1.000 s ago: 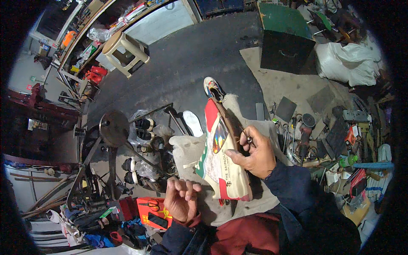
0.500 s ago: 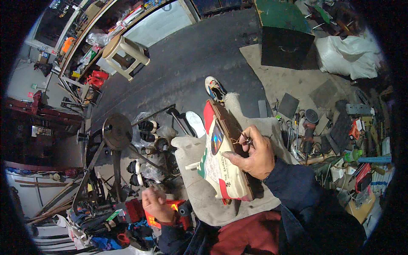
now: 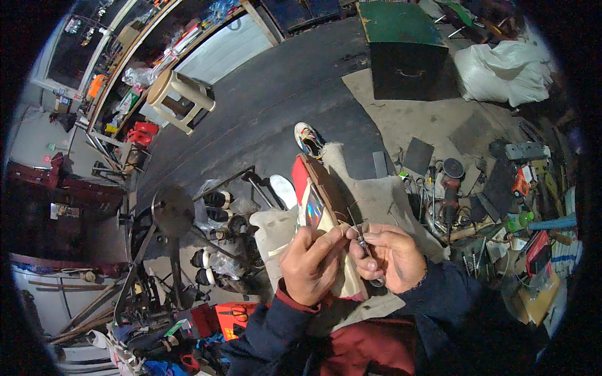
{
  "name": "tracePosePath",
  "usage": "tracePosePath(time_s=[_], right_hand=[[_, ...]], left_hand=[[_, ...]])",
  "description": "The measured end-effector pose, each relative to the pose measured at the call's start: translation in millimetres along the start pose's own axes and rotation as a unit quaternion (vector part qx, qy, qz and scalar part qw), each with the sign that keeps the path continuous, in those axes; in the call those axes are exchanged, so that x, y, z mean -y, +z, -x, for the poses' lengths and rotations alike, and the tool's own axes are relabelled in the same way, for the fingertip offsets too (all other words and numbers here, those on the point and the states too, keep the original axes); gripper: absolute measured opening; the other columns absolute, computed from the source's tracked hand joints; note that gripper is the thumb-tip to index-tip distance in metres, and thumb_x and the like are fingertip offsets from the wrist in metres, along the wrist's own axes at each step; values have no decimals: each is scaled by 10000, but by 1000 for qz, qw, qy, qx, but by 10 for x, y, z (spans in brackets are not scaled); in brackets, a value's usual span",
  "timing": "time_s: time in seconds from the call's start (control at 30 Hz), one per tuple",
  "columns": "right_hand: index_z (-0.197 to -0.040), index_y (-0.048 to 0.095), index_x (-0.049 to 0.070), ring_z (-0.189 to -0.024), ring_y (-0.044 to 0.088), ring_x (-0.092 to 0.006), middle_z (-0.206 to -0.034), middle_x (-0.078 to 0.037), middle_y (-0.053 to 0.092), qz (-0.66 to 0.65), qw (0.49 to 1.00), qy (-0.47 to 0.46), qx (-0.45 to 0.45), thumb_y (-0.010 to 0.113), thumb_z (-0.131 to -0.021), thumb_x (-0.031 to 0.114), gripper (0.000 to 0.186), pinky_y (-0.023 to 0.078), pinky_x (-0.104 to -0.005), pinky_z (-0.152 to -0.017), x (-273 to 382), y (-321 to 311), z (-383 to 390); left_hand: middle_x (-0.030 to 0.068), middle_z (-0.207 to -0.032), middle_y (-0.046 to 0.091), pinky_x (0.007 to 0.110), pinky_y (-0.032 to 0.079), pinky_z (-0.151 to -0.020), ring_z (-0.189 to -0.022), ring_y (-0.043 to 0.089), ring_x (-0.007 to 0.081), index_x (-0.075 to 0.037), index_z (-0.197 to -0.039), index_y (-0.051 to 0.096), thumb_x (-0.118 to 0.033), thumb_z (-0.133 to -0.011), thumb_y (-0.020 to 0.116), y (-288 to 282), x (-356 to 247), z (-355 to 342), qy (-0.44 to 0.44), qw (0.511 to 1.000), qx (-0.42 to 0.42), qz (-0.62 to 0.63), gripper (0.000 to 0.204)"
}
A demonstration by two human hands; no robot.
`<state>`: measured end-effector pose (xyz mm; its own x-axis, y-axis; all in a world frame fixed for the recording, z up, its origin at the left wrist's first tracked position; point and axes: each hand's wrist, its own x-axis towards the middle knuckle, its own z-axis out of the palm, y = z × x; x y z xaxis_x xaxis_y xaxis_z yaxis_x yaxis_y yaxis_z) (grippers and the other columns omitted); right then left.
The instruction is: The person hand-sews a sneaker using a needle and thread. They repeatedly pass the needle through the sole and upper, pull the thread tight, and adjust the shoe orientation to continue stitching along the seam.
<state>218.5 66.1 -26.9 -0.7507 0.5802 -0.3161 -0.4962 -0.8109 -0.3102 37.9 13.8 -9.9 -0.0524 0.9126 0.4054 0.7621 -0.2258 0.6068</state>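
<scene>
A cream, red and green sneaker lies on its side on the grey cloth over my lap, its brown sole facing right. My left hand is over the shoe, thumb and forefinger pinching a thin tan thread. Beside it my right hand grips a metal awl-like tool, its thin shaft pointing up alongside the thread. The two hands' fingertips nearly meet over the sole. Much of the shoe's lower half is hidden behind my hands.
An iron hand-cranked machine and several shoes stand at left. An angle grinder and scattered tools lie at right. A plastic stool, a green-topped metal box and a white sack are farther back. Orange-handled scissors lie below left.
My left hand came up from the lower left to pinch the thread beside my right hand. My right hand moved slightly down with the tool, turning over. The shoe's sole is tilted more upward.
</scene>
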Motion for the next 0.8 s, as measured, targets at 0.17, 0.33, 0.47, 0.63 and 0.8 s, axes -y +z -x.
tracePosePath(time_s=[0.17, 0.33, 0.47, 0.63, 0.8], right_hand=[[-1171, 580, 10, -649, 546, -94, -900, -70, 639, 156, 985, -72, -6, 554, -998, 144, 220, 408, -220, -531, 46, 38, -79], [-1159, 592, -7, -709, 592, -72, -905, -51, 659, 453, 891, 0, -20, 582, -989, 94, 198, 477, -226, -618, 329, -91, -40], [-1137, 598, -13, -698, 594, -74, -878, -39, 658, 453, 891, -26, 22, 590, -979, 76, 181, 498, -240, -647, 296, -90, -45], [-1130, 609, -16, -687, 588, -67, -863, -43, 660, 441, 890, -119, -3, 603, -970, 58, 177, 487, -232, -626, 168, -60, -233], [-1106, 648, -30, -690, 586, -56, -864, -60, 680, 558, 795, -233, -45, 624, -937, 22, 179, 491, -241, -620, 196, -20, -341]], left_hand=[[105, -763, 546, 329, 488, -596, -672, 624, 264, -81, -1018, 710, 22, -777, 736, 3, 38, -48, -57, 998, 6, 16, 263], [-15, -918, 649, 223, 457, -750, -817, 571, 62, 5, -980, 644, -34, -954, 638, 72, 107, -42, -248, 915, -72, 311, 47], [-1, -895, 644, 225, 454, -746, -801, 569, 73, 6, -967, 650, -20, -938, 645, 83, 137, -17, -253, 898, -97, 347, 39], [37, -790, 588, 262, 418, -659, -717, 534, 124, 5, -883, 683, 5, -840, 693, 28, 123, -27, -102, 975, -43, 192, 44], [26, -795, 597, 258, 430, -667, -738, 546, 107, 4, -902, 680, -11, -873, 683, -29, 110, -20, -81, 989, -12, 125, 33]])
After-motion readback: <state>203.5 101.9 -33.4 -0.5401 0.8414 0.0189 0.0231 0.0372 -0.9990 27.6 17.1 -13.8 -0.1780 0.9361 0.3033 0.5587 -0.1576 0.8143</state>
